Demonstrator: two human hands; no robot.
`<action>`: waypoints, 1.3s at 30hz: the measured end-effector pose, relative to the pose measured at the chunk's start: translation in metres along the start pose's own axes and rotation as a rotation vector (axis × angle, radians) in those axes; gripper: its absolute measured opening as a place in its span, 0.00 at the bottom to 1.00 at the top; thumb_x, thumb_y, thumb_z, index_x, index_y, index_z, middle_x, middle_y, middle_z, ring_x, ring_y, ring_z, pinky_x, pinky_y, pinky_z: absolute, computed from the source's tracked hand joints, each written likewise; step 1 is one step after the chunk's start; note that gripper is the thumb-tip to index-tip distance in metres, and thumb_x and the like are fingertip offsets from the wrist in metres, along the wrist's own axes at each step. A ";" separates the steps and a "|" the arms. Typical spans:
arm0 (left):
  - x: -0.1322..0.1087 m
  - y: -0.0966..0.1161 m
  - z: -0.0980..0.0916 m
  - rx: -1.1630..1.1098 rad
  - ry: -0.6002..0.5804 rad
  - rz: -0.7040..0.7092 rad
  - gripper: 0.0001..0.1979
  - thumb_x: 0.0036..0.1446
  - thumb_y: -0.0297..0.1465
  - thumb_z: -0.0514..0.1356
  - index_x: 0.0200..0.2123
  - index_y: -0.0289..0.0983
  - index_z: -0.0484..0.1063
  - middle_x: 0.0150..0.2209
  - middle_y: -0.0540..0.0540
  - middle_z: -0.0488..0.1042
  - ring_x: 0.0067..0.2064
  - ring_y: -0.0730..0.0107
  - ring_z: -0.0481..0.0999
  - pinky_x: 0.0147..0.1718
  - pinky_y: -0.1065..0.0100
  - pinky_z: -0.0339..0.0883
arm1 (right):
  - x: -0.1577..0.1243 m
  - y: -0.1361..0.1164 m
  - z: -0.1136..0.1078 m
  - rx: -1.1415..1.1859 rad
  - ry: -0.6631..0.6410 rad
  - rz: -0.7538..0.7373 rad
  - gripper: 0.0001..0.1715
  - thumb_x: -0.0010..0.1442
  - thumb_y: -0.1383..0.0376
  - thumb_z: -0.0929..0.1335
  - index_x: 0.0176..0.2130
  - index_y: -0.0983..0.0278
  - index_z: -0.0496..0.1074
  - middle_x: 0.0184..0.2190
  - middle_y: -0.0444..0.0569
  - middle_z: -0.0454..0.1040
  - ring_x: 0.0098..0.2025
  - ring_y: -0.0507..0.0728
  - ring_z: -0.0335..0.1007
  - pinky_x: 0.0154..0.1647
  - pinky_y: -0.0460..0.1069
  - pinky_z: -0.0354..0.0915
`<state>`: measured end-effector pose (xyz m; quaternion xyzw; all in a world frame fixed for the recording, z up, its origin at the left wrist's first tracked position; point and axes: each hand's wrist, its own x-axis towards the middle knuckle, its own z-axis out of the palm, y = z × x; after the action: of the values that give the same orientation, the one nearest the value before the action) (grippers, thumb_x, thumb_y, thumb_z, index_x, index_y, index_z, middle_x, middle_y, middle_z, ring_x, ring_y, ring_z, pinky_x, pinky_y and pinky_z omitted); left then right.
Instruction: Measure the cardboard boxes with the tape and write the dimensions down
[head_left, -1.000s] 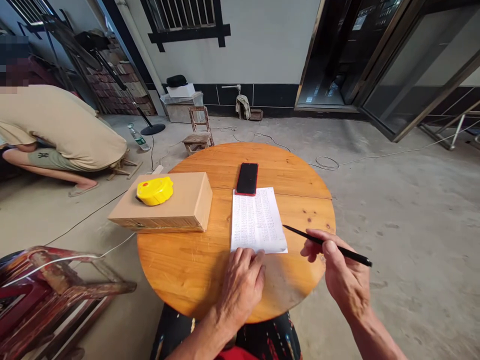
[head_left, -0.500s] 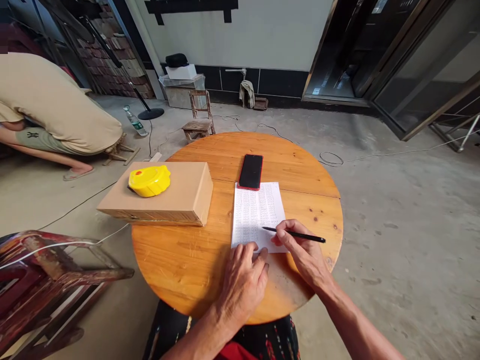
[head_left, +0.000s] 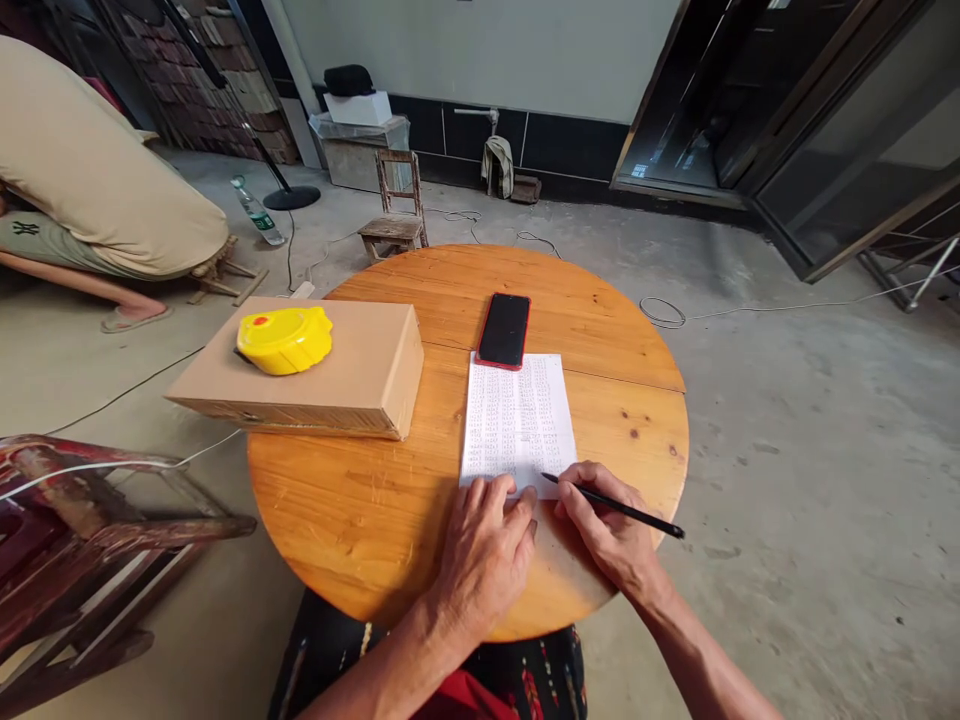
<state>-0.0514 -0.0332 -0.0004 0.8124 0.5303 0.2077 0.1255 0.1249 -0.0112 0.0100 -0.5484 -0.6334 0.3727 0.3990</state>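
A white sheet (head_left: 517,415) covered in rows of small marks lies on the round wooden table (head_left: 360,510). My left hand (head_left: 491,550) rests with its fingertips on the sheet's lower left edge, fingers slightly spread, holding nothing. In my right hand (head_left: 611,520) is a black pen (head_left: 637,514), pinched between thumb and fingers. Its tip is at the lower right part of the sheet. Touching the top of the sheet is a black phone (head_left: 504,330) with a red case.
A cardboard box (head_left: 352,350) with a yellow tape measure (head_left: 285,340) on it occupies the table's left side. Beyond the table stands a small wooden chair (head_left: 394,215). A person (head_left: 97,180) bends over at the left, near a worn red chair (head_left: 90,530).
My right hand and the pen have moved down the sheet, and the pen tilts more steeply. My left hand stays at the sheet's lower edge. The whole view has shifted slightly.
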 end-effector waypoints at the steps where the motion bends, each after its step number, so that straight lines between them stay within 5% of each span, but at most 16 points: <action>1: 0.000 0.000 0.000 0.002 -0.002 0.002 0.16 0.59 0.25 0.57 0.50 0.39 0.72 0.45 0.42 0.71 0.43 0.56 0.69 0.42 0.53 0.69 | 0.000 0.000 0.001 -0.038 0.002 -0.032 0.10 0.65 0.59 0.65 0.34 0.62 0.72 0.22 0.44 0.72 0.24 0.53 0.68 0.27 0.47 0.66; 9: 0.000 0.000 -0.001 0.003 0.001 0.005 0.15 0.58 0.24 0.57 0.49 0.40 0.72 0.45 0.43 0.71 0.43 0.56 0.69 0.42 0.52 0.69 | 0.004 0.000 0.004 -0.178 0.011 -0.122 0.10 0.65 0.63 0.64 0.36 0.62 0.74 0.31 0.48 0.78 0.31 0.55 0.73 0.33 0.48 0.68; 39: 0.001 -0.001 -0.001 -0.031 0.013 -0.015 0.13 0.58 0.23 0.57 0.45 0.39 0.74 0.44 0.43 0.70 0.44 0.57 0.69 0.43 0.53 0.69 | 0.008 -0.004 0.007 -0.220 -0.039 -0.171 0.09 0.64 0.64 0.64 0.34 0.62 0.73 0.29 0.47 0.77 0.29 0.54 0.73 0.32 0.48 0.67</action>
<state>-0.0520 -0.0317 0.0003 0.8050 0.5337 0.2203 0.1360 0.1163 -0.0039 0.0113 -0.5254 -0.7225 0.2765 0.3544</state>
